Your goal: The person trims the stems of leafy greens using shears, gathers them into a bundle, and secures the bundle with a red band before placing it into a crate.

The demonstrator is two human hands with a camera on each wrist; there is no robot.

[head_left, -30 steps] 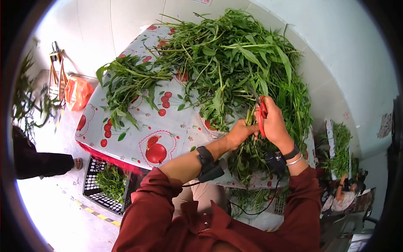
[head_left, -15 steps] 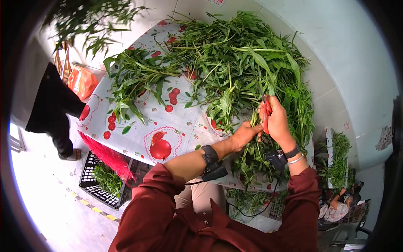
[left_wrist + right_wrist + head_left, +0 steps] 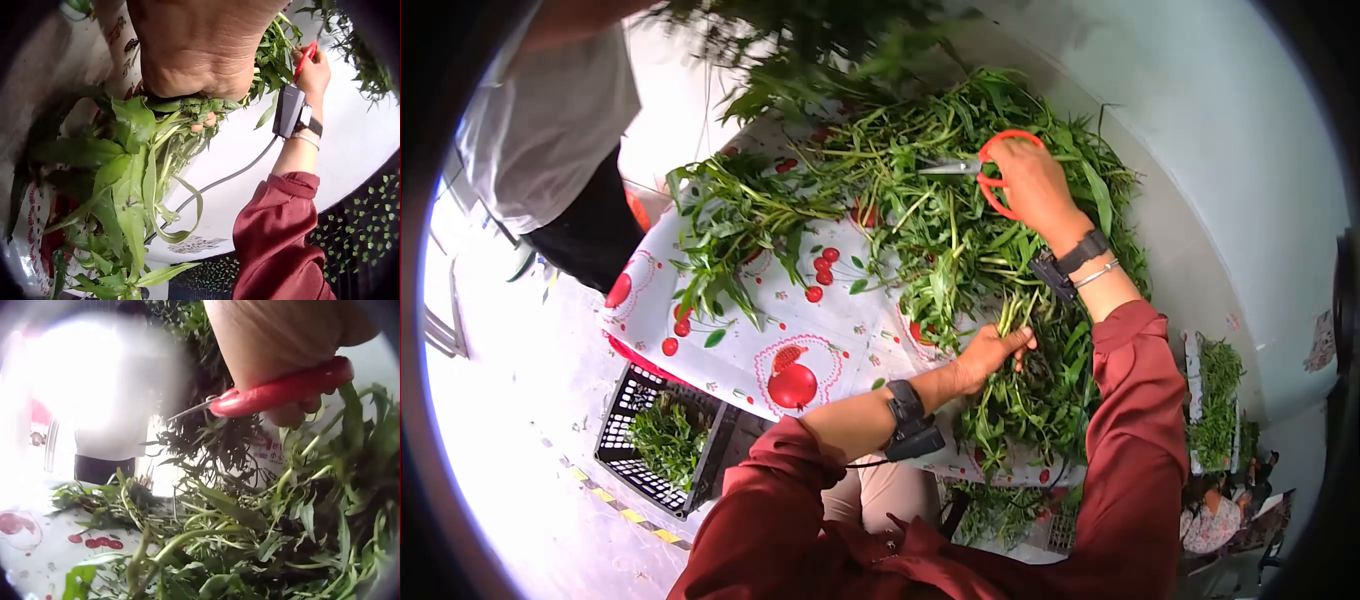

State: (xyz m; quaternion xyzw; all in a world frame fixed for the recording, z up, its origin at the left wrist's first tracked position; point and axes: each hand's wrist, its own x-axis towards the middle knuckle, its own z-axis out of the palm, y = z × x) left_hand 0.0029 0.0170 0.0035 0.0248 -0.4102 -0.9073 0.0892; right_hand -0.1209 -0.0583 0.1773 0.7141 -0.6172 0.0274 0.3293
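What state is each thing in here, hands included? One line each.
Left hand: curled round the bunch's stems.
Right hand: holding the scissors.
Scissors: held above the pile, blades pointing left in the head view; how far open, unclear.
Bunch: gripped, leaves hanging down.
Pile: loose, heaped on the tablecloth.
Tablecloth: spread, partly covered.
Crate: on the floor, greens inside.
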